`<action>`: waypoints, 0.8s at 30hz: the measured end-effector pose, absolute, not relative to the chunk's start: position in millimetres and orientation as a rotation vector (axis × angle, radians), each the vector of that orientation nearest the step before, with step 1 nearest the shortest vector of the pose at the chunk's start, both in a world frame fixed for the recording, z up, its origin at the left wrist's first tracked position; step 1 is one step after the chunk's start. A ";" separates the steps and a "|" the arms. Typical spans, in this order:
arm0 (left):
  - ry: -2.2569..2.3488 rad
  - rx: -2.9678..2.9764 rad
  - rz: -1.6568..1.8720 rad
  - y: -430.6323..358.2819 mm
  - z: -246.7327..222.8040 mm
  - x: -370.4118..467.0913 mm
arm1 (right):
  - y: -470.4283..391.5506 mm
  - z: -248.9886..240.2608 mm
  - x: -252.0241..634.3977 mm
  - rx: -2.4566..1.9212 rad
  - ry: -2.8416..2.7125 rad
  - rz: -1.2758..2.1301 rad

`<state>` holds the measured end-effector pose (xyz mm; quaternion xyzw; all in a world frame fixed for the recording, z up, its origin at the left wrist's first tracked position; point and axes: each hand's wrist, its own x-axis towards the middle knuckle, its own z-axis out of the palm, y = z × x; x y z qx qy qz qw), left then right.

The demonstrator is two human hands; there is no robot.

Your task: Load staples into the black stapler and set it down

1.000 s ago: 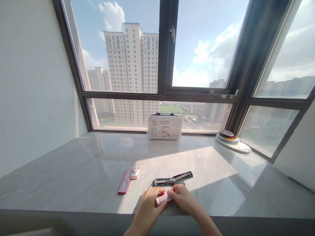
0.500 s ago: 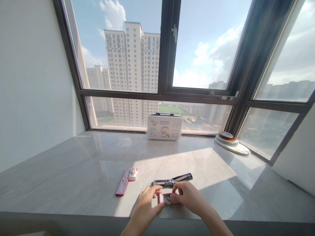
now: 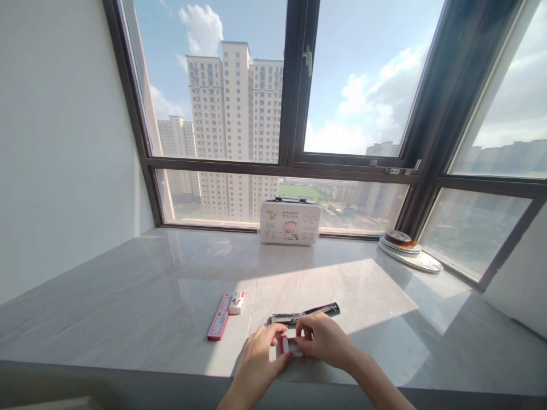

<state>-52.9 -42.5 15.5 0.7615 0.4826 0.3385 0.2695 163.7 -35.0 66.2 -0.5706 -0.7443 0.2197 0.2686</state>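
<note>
A small red-and-white staple box [image 3: 286, 344] lies in my left hand [image 3: 260, 356], between the thumb and fingers, at the front of the counter. Its inside shows as a shallow tray with something grey in it, likely staples. At the tray's right end, the thumb and fingers of my right hand [image 3: 320, 337] are pinched together; what they grip is hidden. Just beyond both hands lies a stapler [image 3: 303, 314], its black top arm swung open to the right and its metal parts bare.
To the left, two flat red-and-white boxes [image 3: 218, 326] lie end to end, beside a small white box [image 3: 236, 303]. A white illustrated case [image 3: 290, 222] with a black handle stands against the window. Stacked plates and lids [image 3: 405, 253] sit at the back right. The grey counter [image 3: 128, 319] ends just before me.
My view has shifted slightly, so everything appears a little further right. My right fingers have moved slightly over the staple box, and the red part beside them no longer shows.
</note>
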 end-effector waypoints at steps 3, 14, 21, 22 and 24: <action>1.310 2.044 0.901 -42.3 13.3 -53.5 | -41.9 48.4 188.8 -1.420 -1.995 0.697; 1.461 1.970 0.891 -48.2 25.3 -29.4 | -54.2 16.5 219.3 -1.522 -1.971 0.702; 1.490 1.948 1.011 -39.8 14.4 -27.4 | -51.4 33.1 207.6 -1.579 -2.001 0.631; 1.552 1.934 1.035 -34.2 13.2 -33.9 | -49.6 35.6 205.5 -1.586 -2.009 0.626; 1.657 1.947 1.010 -21.7 13.1 -47.1 | -44.7 40.6 199.4 -1.598 -2.056 0.614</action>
